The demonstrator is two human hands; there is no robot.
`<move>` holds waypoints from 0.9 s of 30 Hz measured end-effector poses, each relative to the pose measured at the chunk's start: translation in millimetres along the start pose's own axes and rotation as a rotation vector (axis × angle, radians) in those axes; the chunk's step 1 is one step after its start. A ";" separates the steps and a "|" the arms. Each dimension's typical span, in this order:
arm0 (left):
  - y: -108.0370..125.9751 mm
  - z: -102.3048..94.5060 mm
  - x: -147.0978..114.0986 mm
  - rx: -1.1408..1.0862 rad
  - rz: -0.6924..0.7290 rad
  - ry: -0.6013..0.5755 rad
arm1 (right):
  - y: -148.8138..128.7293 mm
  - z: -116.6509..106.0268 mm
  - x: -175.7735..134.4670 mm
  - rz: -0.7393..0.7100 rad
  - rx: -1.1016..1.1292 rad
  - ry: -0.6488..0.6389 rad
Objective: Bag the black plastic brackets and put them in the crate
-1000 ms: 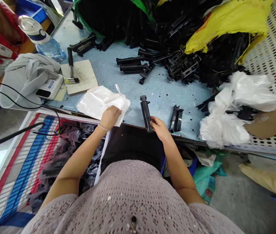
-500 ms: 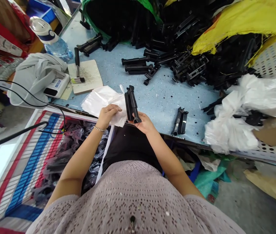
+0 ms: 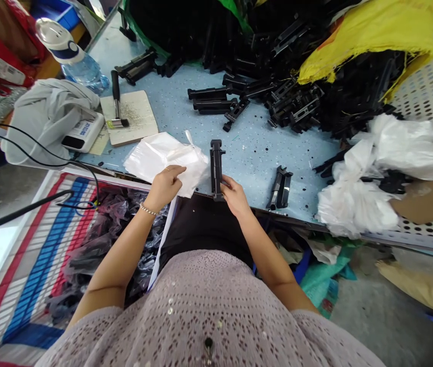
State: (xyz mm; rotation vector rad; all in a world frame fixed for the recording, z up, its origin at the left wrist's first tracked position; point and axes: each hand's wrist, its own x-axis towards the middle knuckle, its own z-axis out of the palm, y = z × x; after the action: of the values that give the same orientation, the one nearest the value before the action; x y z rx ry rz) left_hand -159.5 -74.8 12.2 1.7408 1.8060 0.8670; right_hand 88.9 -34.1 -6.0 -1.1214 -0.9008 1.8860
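- Right hand (image 3: 236, 198): fingers closed on the lower end of a black part (image 3: 216, 168), thumb hidden from view.
- Black part: upright in the view, long axis pointing away from the body, just beyond the front edge of the table (image 3: 178, 112); its upper end extends past the fingertips.
- Left hand (image 3: 166, 188): index finger extended over the white bags (image 3: 151, 157), remaining fingers curled; whether they pinch the film cannot be determined.
- White bags: flat on the table, to the left of the black part, with their right edge near it.
- Second black piece (image 3: 279, 188): on the table, to the right of the right hand and apart from it.
- Black-part heap (image 3: 296, 104): at the rear of the table, well apart from both hands.
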 end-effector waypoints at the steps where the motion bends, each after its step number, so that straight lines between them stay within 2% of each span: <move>1: 2.2 2.1 -1.3 -0.019 0.008 0.015 | -2.2 -1.8 -9.3 0.008 0.008 -0.027; 3: 5.0 6.7 -3.6 -0.067 0.038 0.039 | -3.4 -5.1 -28.0 0.136 0.055 -0.196; 6: 5.4 10.9 -8.1 -0.119 0.089 0.085 | 5.6 -8.1 -43.7 0.429 0.158 -0.471; 9: 7.4 11.9 -18.6 -0.086 0.154 0.108 | 19.9 -6.4 -36.7 0.536 0.238 -0.508; 11: 13.2 15.2 -29.4 -0.037 0.283 0.080 | 24.2 -1.7 -24.9 0.501 0.214 -0.445; 13: 22.5 22.6 -40.7 -0.011 0.458 0.010 | 21.8 6.0 -15.2 0.388 0.071 -0.329; 15: 33.7 31.1 -49.6 0.004 0.578 -0.082 | 14.7 15.5 -13.3 0.179 -0.197 -0.173; 17: 46.3 33.5 -56.2 0.029 0.593 -0.135 | 6.8 25.5 -20.9 -0.039 -0.479 -0.066; 18: 52.9 29.8 -59.8 0.042 0.578 -0.134 | 3.4 29.9 -27.5 -0.113 -0.567 -0.077; 20: 64.6 10.3 -70.8 0.046 0.525 -0.102 | -2.6 35.3 -42.9 -0.148 -0.586 -0.233; 22: 66.5 -22.9 -89.1 0.034 0.422 -0.110 | -10.3 31.4 -56.1 -0.095 -0.503 -0.408; 23: 60.4 -41.5 -100.8 0.036 0.334 -0.162 | -15.8 24.5 -60.4 -0.082 -0.490 -0.427; 25: 30.2 -74.1 -126.5 0.082 0.095 -0.320 | -30.7 -0.2 -63.9 -0.133 -0.590 -0.291; 26: 7.3 -85.5 -139.7 0.121 -0.070 -0.434 | -39.5 -17.2 -63.4 -0.190 -0.693 -0.154; 27: -18.6 -92.9 -153.0 0.154 -0.230 -0.492 | -48.5 -36.2 -61.9 -0.254 -0.816 0.002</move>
State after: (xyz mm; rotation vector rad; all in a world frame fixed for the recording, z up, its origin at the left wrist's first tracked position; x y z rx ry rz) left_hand -228.1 -237.0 49.1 1.6139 1.7158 0.1844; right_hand 154.4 -57.8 45.4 -1.3677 -1.8030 1.3135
